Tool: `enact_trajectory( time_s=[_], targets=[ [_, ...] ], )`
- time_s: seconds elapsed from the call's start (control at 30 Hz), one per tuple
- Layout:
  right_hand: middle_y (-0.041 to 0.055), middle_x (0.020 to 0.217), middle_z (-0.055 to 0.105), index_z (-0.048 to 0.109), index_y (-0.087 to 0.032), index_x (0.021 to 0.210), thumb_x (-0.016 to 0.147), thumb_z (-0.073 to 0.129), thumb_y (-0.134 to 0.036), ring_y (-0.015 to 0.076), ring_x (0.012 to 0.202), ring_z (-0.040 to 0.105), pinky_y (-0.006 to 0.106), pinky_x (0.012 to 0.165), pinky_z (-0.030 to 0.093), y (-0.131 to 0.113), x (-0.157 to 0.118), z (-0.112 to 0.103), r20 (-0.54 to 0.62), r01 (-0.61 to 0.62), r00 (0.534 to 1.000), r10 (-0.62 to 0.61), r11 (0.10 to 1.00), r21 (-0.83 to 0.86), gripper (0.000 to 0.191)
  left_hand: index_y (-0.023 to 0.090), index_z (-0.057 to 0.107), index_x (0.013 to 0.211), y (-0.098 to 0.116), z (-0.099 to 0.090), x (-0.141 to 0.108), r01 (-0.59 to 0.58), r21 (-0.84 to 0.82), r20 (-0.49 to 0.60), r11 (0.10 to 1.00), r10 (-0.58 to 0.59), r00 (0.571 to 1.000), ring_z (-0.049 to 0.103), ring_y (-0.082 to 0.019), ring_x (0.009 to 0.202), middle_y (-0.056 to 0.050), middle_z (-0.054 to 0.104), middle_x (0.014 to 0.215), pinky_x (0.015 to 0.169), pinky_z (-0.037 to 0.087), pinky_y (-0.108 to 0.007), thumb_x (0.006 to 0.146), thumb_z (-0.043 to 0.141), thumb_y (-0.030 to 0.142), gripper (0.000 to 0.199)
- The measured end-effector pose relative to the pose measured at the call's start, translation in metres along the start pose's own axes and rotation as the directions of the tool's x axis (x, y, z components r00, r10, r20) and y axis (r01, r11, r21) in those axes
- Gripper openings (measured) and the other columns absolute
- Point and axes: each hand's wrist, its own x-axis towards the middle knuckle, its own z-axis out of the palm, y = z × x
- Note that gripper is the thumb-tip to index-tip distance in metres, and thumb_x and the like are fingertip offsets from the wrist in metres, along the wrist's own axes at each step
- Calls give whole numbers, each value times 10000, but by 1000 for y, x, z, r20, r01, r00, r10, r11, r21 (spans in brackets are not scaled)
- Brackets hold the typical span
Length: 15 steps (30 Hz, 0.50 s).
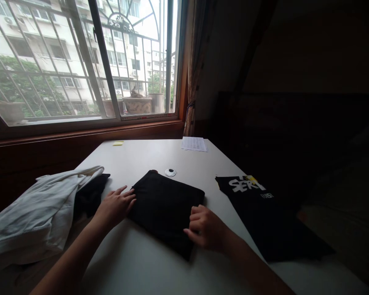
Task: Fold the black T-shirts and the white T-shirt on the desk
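Observation:
A black garment [164, 209], folded into a flat, roughly square bundle, lies at an angle on the white table [141, 157]. My left hand [116, 205] rests at its left edge, fingers spread and touching the cloth. At the right edge, my right hand [206, 227] has its fingers curled in against the fabric, seemingly gripping that side. A small reddish patch shows at the bundle's far corner. Which kind of garment it is cannot be made out.
White clothing [46, 209] is heaped at the left over dark cloth [90, 194]. On the right, a black garment with white lettering [273, 217] hangs past the table edge. A round cable-hole cover [170, 172], papers [194, 144] and a yellow note [118, 143] are farther back, below the window.

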Motion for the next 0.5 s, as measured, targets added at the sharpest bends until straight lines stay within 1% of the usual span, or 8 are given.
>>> enact_trajectory(
  time_s=[0.07, 0.1, 0.17, 0.23, 0.27, 0.37, 0.43, 0.5],
  targets=[
    [-13, 614, 616, 628, -205, 613, 895, 656, -294, 156, 709, 565, 355, 780, 428, -10, 1, 6, 12, 100, 995, -101, 990, 97, 297, 302, 722, 1194, -3, 10, -1, 37, 46, -27, 998, -36, 999, 501, -380, 1338, -36, 646, 1364, 998, 459, -564, 964, 506, 407, 332],
    [-13, 645, 632, 654, -208, 658, 896, 657, -298, 154, 721, 574, 354, 790, 433, -14, 2, 8, 2, 130, 991, -132, 982, 134, 255, 306, 707, 1222, -4, 15, -1, 49, 56, -37, 997, -47, 998, 498, -376, 1343, -36, 621, 1397, 1003, 465, -557, 966, 502, 420, 347],
    [5, 764, 681, 710, -216, 818, 919, 631, -282, 164, 787, 602, 352, 813, 448, -14, 4, 10, -53, 135, 990, -127, 976, 172, 144, 304, 682, 1267, -5, 24, -1, 59, 60, -43, 996, -56, 998, 505, -359, 1339, -40, 589, 1434, 1021, 472, -536, 976, 486, 442, 377],
    [37, 909, 700, 716, -217, 979, 947, 587, -253, 182, 878, 617, 355, 839, 466, -8, 5, 9, -129, 52, 991, -33, 988, 146, 137, 287, 655, 1309, -7, 32, -1, 55, 55, -40, 997, -53, 998, 506, -345, 1342, -51, 573, 1450, 1049, 461, -522, 985, 471, 452, 408],
    [48, 953, 694, 709, -215, 1012, 954, 570, -239, 191, 909, 616, 355, 846, 475, -3, 5, 8, -156, -5, 988, 24, 993, 118, 152, 279, 640, 1330, -8, 36, -1, 51, 49, -40, 997, -49, 998, 506, -337, 1343, -56, 570, 1453, 1066, 451, -514, 988, 467, 454, 422],
    [61, 987, 663, 692, -211, 984, 942, 559, -201, 199, 924, 608, 333, 811, 501, 9, 5, 5, -162, -150, 975, 152, 988, 28, 140, 275, 599, 1377, -13, 45, -2, 50, 18, -41, 999, -50, 998, 503, -311, 1353, -59, 555, 1468, 1109, 413, -490, 993, 462, 463, 450],
    [55, 966, 648, 680, -209, 946, 932, 566, -194, 191, 893, 604, 306, 761, 502, 10, 4, 4, -131, -195, 972, 193, 981, -8, 116, 283, 569, 1406, -16, 48, -2, 61, 1, -22, 998, -61, 998, 489, -306, 1367, -57, 527, 1493, 1123, 389, -499, 999, 448, 471, 465],
    [41, 899, 635, 668, -203, 879, 938, 560, -211, 173, 822, 595, 286, 701, 480, 7, 4, 3, -103, -207, 974, 202, 978, -36, 123, 307, 542, 1429, -16, 49, -3, 81, -2, 9, 997, -81, 997, 461, -317, 1388, -50, 496, 1519, 1126, 366, -534, 1005, 432, 478, 470]
  ],
)
